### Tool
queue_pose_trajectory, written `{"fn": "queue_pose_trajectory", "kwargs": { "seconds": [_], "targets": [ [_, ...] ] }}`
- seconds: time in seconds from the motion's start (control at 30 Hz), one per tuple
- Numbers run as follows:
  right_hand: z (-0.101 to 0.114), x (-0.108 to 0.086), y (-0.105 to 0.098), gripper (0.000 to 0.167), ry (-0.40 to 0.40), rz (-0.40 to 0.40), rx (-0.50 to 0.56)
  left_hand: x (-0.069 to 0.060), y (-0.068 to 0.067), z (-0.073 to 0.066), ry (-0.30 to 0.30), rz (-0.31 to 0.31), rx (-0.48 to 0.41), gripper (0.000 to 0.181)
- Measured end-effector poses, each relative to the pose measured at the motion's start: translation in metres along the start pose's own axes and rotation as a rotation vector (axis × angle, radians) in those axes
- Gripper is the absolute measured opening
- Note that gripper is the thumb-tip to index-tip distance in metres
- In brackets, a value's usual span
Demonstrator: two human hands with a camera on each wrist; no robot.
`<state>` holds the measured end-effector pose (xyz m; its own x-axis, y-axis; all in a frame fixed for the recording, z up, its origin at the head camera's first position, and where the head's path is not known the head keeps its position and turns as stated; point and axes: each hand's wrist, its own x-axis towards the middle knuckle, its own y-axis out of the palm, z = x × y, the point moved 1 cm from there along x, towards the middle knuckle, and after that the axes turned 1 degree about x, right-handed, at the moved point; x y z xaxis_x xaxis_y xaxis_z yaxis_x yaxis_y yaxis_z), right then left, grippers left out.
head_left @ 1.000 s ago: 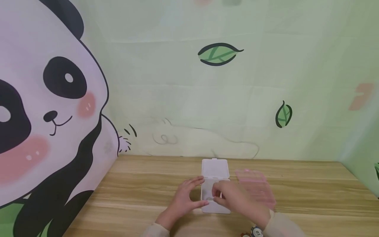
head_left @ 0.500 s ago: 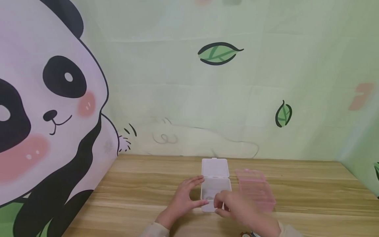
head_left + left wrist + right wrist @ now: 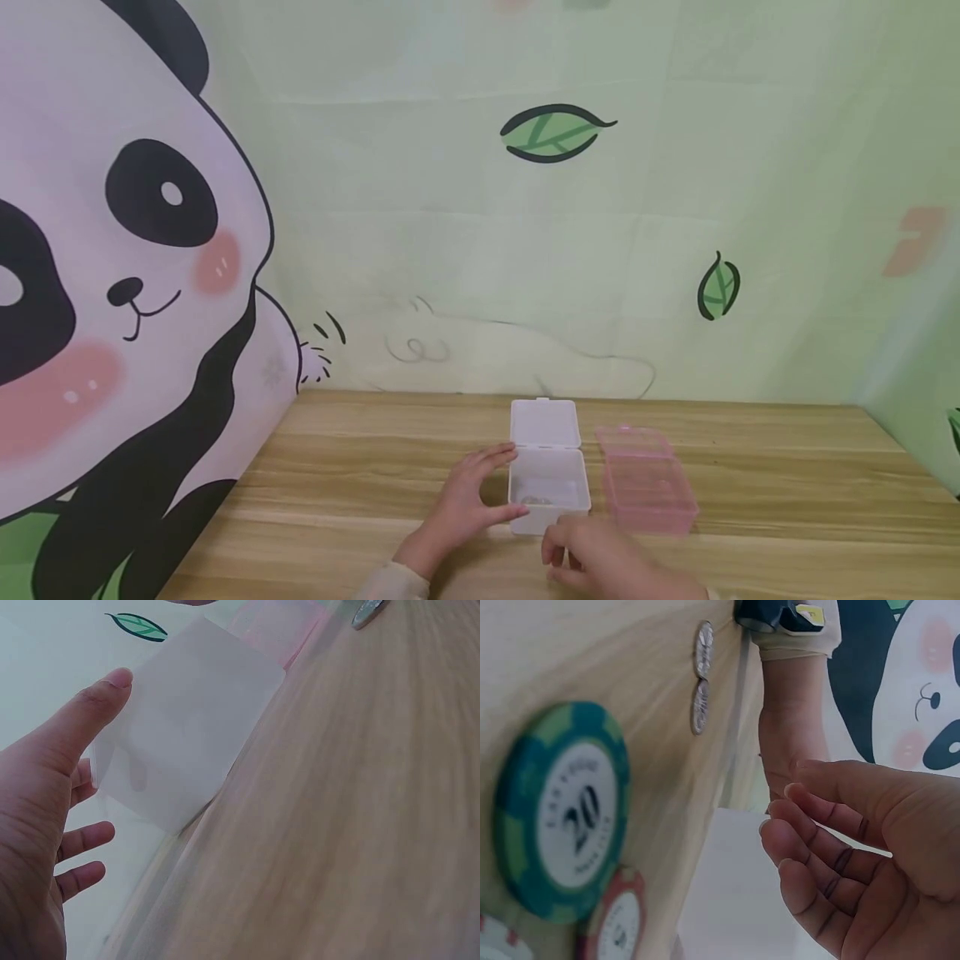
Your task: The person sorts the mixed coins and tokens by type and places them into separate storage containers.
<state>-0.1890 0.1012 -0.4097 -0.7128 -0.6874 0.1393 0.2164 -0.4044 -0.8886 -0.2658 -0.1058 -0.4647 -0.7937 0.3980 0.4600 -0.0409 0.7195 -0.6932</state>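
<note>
A white lidded plastic box (image 3: 549,471) stands on the table with its lid (image 3: 545,423) folded back. Small round shiny pieces, apparently coins, lie at its bottom. My left hand (image 3: 472,497) holds the box at its left side, thumb on the front edge and forefinger near the hinge. The left wrist view shows the lower fingers (image 3: 84,841) spread clear of the white wall (image 3: 195,712). Before the box's front right corner hovers my right hand (image 3: 600,554), fingers loosely bent. Nothing shows between those fingers in the right wrist view (image 3: 810,855).
A pink see-through box (image 3: 648,492) stands open right of the white one. Nearer the person lie a green chip (image 3: 574,810) marked 20, a red chip (image 3: 619,915) and two silver coins (image 3: 705,649) (image 3: 699,707). A printed cloth (image 3: 465,208) closes off the back.
My right hand has drawn back from inside the white box toward the person, ending in front of it. More round pieces show inside. The left hand has stayed in place.
</note>
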Motion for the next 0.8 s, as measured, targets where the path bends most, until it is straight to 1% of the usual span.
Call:
{"fn": "queue_pose_trajectory", "kwargs": {
  "seconds": [0.13,0.23,0.33,0.53,0.6,0.63,0.8],
  "targets": [
    [-0.002,-0.001,0.005,0.004,0.023,0.036,0.028,0.0,0.0,0.0,0.0,0.004,-0.005,0.069],
    [-0.003,-0.002,0.007,0.005,0.023,0.052,0.044,0.0,0.0,0.001,0.001,0.004,-0.006,0.068],
    [-0.004,-0.003,0.01,0.005,0.006,0.062,0.045,0.0,0.0,0.001,0.003,0.002,-0.004,0.068],
    [-0.005,-0.003,0.016,0.002,0.007,0.093,0.069,0.0,0.0,0.001,0.0,0.001,-0.013,0.068],
    [-0.005,-0.003,0.017,0.001,-0.007,0.101,0.05,0.0,0.0,0.001,0.0,0.001,-0.022,0.068],
    [-0.005,-0.003,0.018,0.001,-0.023,0.1,0.023,0.0,0.0,0.001,0.0,0.001,-0.024,0.068],
    [-0.004,-0.002,0.025,0.005,-0.036,0.124,-0.092,0.0,0.001,0.002,0.01,-0.005,-0.019,0.068]
  ]
}}
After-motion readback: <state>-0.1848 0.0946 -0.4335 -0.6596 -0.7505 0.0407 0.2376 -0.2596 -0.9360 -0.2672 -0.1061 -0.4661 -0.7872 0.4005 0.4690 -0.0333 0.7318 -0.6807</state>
